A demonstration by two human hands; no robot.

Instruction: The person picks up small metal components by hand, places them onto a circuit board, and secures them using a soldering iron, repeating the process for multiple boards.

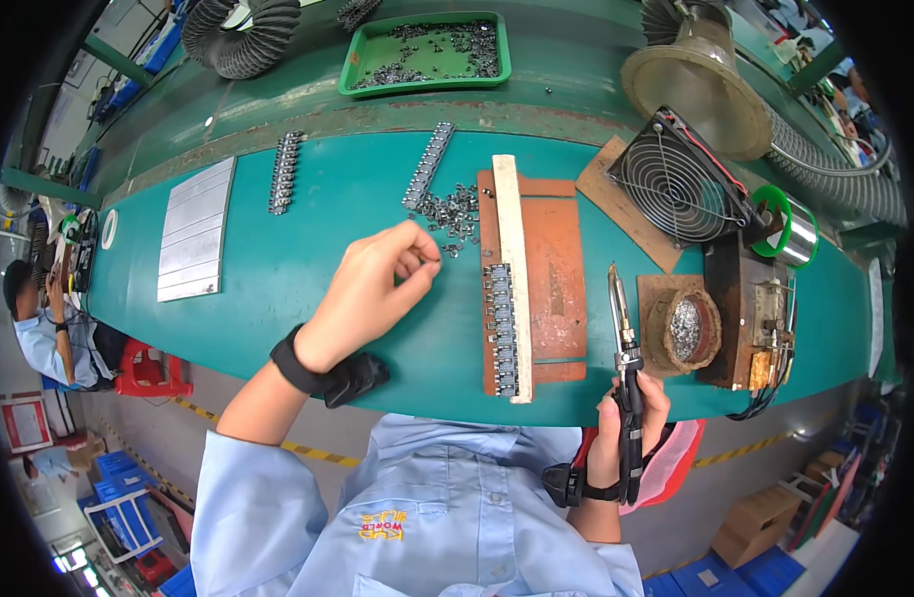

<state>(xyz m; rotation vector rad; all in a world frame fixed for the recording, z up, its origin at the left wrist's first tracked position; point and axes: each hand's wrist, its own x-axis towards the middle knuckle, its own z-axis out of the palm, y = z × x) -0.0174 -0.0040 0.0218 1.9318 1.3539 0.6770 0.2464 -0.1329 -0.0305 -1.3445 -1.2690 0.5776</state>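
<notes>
At the green mat [268,279], left hand [369,284] curls nearly closed, any content unclear, while right hand [606,448] clasps a soldering iron [629,398]

The flat green bench [278,261] carries a silver rectangular metal plate [196,231] at left, loose small metal parts [455,211] mid-bench and a reddish-brown rectangular board [557,289] right of them.

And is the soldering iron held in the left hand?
No, the right hand holds the soldering iron, while the left hand is near the loose small parts.
</notes>
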